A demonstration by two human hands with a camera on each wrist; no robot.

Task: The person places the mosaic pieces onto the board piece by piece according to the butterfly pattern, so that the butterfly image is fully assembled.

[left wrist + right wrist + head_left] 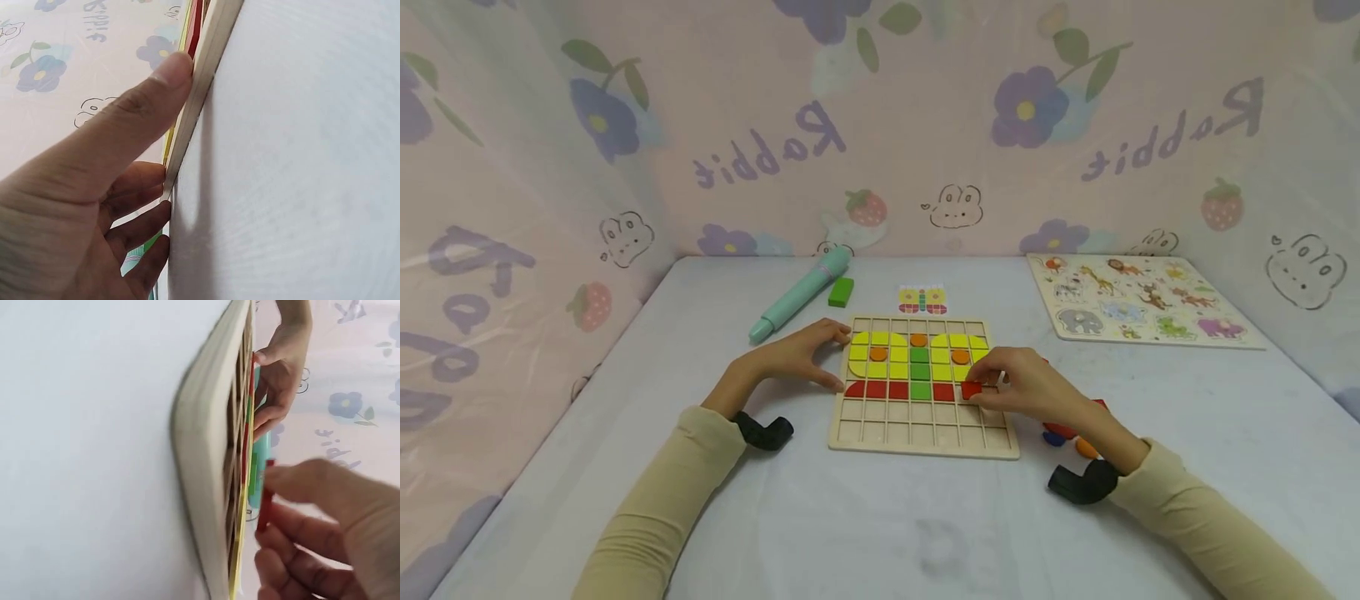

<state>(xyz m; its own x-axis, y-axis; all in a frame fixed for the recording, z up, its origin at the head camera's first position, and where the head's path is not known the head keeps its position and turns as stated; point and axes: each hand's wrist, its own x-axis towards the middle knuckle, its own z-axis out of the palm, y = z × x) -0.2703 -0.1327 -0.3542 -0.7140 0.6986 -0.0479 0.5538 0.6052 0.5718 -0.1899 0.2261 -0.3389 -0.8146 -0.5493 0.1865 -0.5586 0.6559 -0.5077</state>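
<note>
A wooden grid board [886,432] lies flat, with yellow, green, orange and red tiles forming a butterfly in its upper rows. My right hand [1018,382] pinches a red tile [267,497] between thumb and fingers. In the right wrist view that tile is raised off the board; in the head view it overlaps the red row, beside a seated red tile [943,392]. My left hand [792,357] rests along the board's left edge, its thumb [172,72] at the rim and its other fingers spread further up.
Behind the board lie a small butterfly picture [922,298], a green block [841,292] and a mint-coloured tube [801,296]. An animal puzzle board [1142,300] is at the back right. Loose pieces, including a blue one [1054,438] and an orange one [1086,448], lie near my right forearm.
</note>
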